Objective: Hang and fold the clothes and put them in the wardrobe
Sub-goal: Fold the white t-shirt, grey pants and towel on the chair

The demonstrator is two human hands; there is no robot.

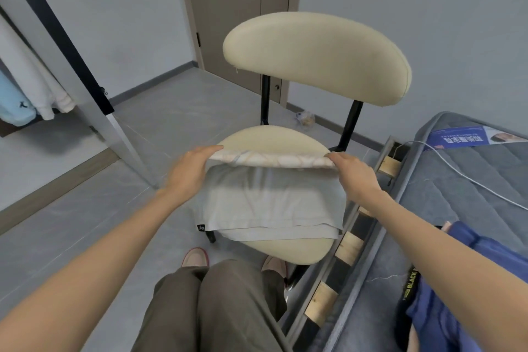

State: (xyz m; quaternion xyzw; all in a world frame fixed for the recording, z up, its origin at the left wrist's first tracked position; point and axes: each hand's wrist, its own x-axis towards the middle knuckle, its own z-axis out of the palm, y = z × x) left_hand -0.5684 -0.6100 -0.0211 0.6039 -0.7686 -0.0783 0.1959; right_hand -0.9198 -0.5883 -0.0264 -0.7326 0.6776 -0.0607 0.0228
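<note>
The left hand (pixel 191 168) and right hand (pixel 354 174) each pinch one end of the raised far edge of a folded pale grey cloth garment (pixel 271 203), fingers curled over the fold. A cream and peach patterned face shows along the lifted edge. The garment's lower layers lie flat on the round cream padded seat of a black-legged chair (pixel 317 57), with a small black tag at the near left corner.

Below the hands are the person's olive trousers (pixel 223 308) and pink shoes (pixel 195 257). To the right lies a grey quilted mattress (pixel 471 194), carrying a crumpled blue garment (pixel 468 288), a white cable (pixel 457 168) and a blue printed leaflet (pixel 463 136). At far left, light blue and white clothes (pixel 28 88) hang in an open wardrobe.
</note>
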